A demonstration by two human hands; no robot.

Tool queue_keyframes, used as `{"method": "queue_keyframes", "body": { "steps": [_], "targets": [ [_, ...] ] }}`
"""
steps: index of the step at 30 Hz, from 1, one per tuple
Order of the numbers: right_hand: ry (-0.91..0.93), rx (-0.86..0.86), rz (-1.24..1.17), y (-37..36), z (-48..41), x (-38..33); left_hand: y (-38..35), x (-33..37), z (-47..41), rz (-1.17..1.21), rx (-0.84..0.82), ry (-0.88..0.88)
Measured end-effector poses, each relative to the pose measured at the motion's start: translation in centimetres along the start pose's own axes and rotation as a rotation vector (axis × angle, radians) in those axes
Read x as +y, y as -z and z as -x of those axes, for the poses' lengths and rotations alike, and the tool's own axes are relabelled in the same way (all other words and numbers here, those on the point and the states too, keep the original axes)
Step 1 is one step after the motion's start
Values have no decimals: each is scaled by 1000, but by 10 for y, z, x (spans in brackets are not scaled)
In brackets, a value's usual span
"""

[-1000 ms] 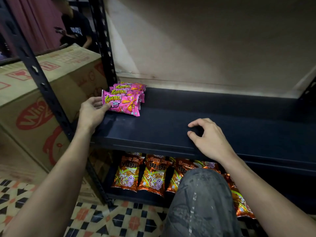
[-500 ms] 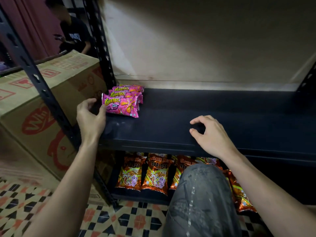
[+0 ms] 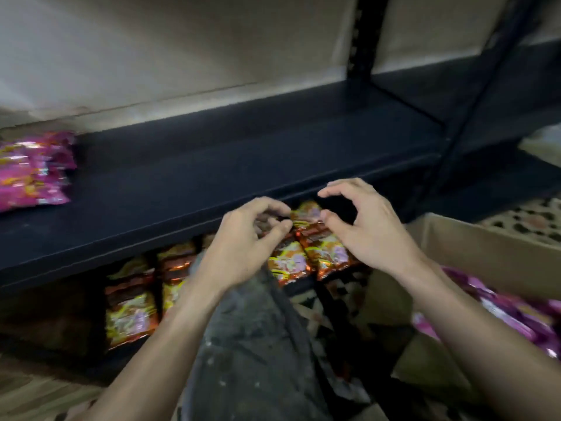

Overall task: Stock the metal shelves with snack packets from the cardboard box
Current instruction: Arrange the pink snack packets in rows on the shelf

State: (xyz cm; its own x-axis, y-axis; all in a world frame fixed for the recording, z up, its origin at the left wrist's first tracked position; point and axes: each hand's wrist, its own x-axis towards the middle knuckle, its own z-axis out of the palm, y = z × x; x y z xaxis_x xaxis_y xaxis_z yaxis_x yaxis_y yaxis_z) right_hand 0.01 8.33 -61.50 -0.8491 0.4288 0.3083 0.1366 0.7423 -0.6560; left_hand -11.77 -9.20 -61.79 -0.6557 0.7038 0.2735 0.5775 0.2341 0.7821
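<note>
The stacked pink snack packets (image 3: 33,171) lie at the far left of the dark metal shelf (image 3: 212,165), whose remaining surface is bare; the slick foil pile could slide if more is dropped on it carelessly. Below, orange packets (image 3: 130,308) line the lower shelf. The left hand (image 3: 243,241) hovers before the shelf edge, fingers loosely curled and apparently holding nothing, though blur makes this uncertain. Just beside it, the right hand (image 3: 364,226) is spread wide and empty. The cardboard box (image 3: 485,253) sits at the right with more pink packets (image 3: 510,314) inside; a hurried, overfull grab there would likely spill some onto the floor.
</note>
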Motion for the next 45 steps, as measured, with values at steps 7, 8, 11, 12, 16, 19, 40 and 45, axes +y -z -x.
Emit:
{"method": "queue_keyframes", "body": {
  "steps": [7, 8, 11, 12, 16, 19, 40, 45],
  "targets": [
    [-337, -81, 195, 73, 98, 110, -141, 7, -23, 45, -545, -15],
    [-406, -168, 226, 85, 118, 126, -164, 8, -24, 33, -602, -28],
    [-614, -542, 146, 108, 166, 159, -219, 11, -24, -34, -657, -81],
    [-671, -649, 118, 112, 179, 166, -235, 15, -25, -70, -668, -82],
    [-695, -715, 211, 104, 209, 193, -283, 21, -26, -128, -687, 51],
    [-630, -567, 287, 96, 217, 204, -305, 21, -25, -166, -728, 184],
    [-730, -324, -307, 71, 211, 197, -291, 2, -53, -306, -612, -24],
    [-945, -412, 104, 66, 215, 258, -311, 27, -33, -219, -546, -295]
  ]
}}
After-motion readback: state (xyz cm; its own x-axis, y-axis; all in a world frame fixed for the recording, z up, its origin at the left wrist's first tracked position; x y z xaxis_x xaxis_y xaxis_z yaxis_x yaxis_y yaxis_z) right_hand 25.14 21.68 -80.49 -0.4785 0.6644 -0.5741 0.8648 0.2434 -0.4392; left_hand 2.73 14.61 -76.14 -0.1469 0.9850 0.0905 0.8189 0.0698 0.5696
